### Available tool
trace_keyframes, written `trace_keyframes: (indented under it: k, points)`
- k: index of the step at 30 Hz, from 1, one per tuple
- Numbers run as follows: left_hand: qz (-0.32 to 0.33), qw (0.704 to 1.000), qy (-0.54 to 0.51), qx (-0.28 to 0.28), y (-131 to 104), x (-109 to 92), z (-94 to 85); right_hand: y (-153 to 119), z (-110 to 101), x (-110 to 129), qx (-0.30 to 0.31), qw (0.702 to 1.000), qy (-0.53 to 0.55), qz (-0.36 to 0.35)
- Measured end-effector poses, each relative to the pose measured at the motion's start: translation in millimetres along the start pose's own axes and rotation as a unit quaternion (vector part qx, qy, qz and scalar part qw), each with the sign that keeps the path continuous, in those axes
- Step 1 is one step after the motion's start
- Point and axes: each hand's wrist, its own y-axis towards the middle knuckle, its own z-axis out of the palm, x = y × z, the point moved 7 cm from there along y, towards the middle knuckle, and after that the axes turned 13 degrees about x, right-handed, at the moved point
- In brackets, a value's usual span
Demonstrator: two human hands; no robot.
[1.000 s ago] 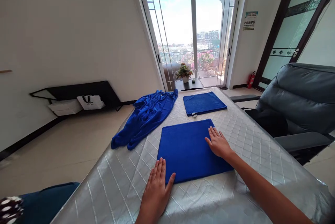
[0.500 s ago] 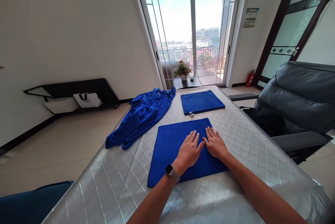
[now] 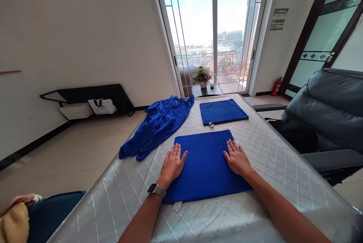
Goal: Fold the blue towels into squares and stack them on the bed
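Observation:
A blue cloth [image 3: 205,167], folded into a flat rectangle, lies on the silver quilted bed cover. My left hand [image 3: 172,163] rests flat on its left edge, fingers stretched out and a watch on the wrist. On the right edge lies my right hand [image 3: 237,156], palm down with fingers extended. A white label [image 3: 177,206] sticks out at the cloth's near left corner. Beyond it is a second folded blue cloth [image 3: 223,112], also with a small tag. To the left, a crumpled blue cloth [image 3: 161,125] spreads toward the bed's edge.
The quilted cover [image 3: 127,197] slopes off at the left. At right stands a dark recliner [image 3: 337,103] with a black bag on it. Another person's hand [image 3: 19,200] shows at lower left by yellow fabric [image 3: 15,222]. A potted plant [image 3: 202,76] stands beyond the bed.
My left hand has slid left across the cloth, away from my right hand, which stays at the right edge. The near label and another person's hand have come into view.

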Motion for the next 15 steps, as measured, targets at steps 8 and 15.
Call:
trace_keyframes:
  k: [8, 15]
  points:
    - [-0.02, 1.0, -0.003, 0.001, -0.5, 31.3, -0.5, -3.6, -3.0, -1.0, -0.016, 0.999, -0.042, 0.026]
    - [-0.025, 0.999, 0.027, 0.018, -3.7, 25.4, -7.2, 28.9, -38.1, 10.8, -0.017, 0.999, -0.049, -0.001]
